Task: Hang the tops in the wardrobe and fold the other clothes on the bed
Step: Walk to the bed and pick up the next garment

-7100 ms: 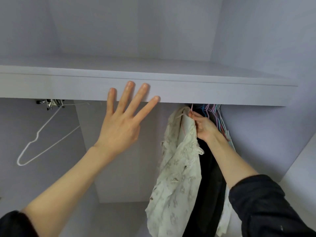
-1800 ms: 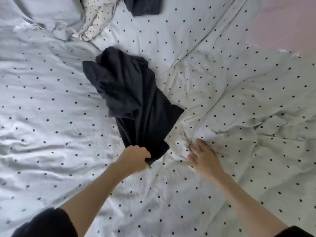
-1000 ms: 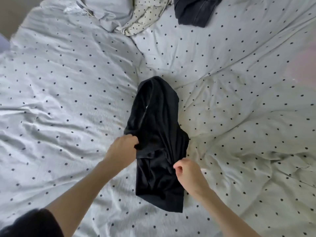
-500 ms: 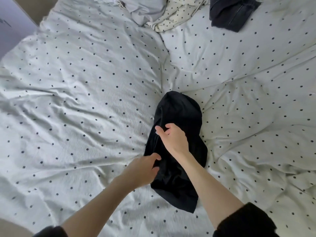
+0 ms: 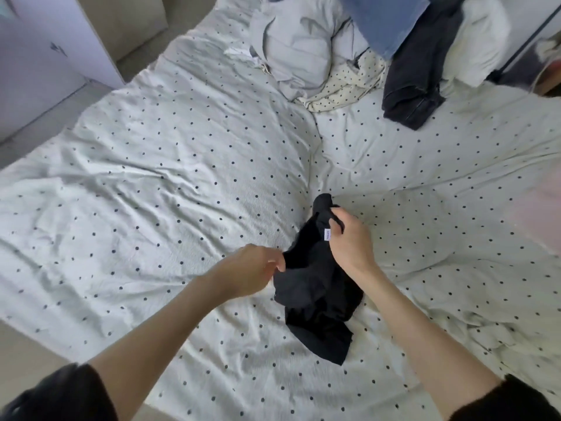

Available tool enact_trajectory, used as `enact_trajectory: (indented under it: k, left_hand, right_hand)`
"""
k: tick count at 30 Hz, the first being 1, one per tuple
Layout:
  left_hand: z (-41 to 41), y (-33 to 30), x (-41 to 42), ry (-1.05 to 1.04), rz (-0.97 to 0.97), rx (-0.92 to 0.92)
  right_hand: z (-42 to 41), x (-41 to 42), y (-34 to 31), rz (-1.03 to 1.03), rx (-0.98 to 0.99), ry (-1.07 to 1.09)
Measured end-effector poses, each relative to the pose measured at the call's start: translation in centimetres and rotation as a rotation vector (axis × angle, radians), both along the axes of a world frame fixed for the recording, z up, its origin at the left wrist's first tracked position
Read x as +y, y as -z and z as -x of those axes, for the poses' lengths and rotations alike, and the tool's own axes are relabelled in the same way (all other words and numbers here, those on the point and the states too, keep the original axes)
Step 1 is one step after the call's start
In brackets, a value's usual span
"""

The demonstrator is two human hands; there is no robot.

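Across the polka-dot duvet [image 5: 182, 177] I see 1 black garment [image 5: 315, 302] bunched near the middle, far from the unsorted pile: grey top [image 5: 291, 50], dark jeans [image 5: 416, 77]. Garment looks light, limp, non-slippery; best held at 2 edge points along its hem or waistband. My right hand [image 5: 349, 241] pinches the edge beside a white label [image 5: 327, 235]; my left hand [image 5: 252, 271] pinches the opposite edge.

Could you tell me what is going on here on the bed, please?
A person is handling a black garment on the dotted bedspread. The right hand pinches its upper edge near a small label, the left hand grips its left side. It is bunched, not yet folded. More clothes lie heaped near the pillows.
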State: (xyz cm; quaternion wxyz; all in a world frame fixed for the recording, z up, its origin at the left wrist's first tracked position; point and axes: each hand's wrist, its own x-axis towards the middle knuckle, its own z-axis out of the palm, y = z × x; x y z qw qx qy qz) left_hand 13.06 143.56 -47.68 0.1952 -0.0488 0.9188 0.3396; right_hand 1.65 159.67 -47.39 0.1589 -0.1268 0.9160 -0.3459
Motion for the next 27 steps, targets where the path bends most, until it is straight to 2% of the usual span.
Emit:
enact_trajectory:
  k: [4,9,13,18,22,27]
  left_hand:
    - [-0.7,-6.2,-3.1,-0.29,-0.126,0.327]
    - [-4.6,-15.3,-8.7,-0.254,-0.183,0.426]
    - [-12.2,-23.4,-15.7,-0.344,-0.298,0.581]
    - [-23.7,-30.9,-26.5,-0.576,0.025,0.731]
    - [-30.1,-35.7,-33.0,-0.687,0.217,0.823]
    - [-38.0,-38.0,-42.5,-0.88,0.379,0.805]
  right_hand:
    - [-1.5,-3.1,-9.0,0.038,0.038,-0.279]
    - [-7.0,-9.6,-21.2,0.115,0.107,-0.524]
    - [-13.5,-17.1,-29.6,0.128,0.285,-0.654]
    - [-21.7,-28.4,-35.7,0.166,0.489,-0.671]
    - [-25.3,-36.1,-37.4,0.112,0.633,-0.679]
    - [-28.5,-46.1,-37.5,0.094,0.588,-0.642]
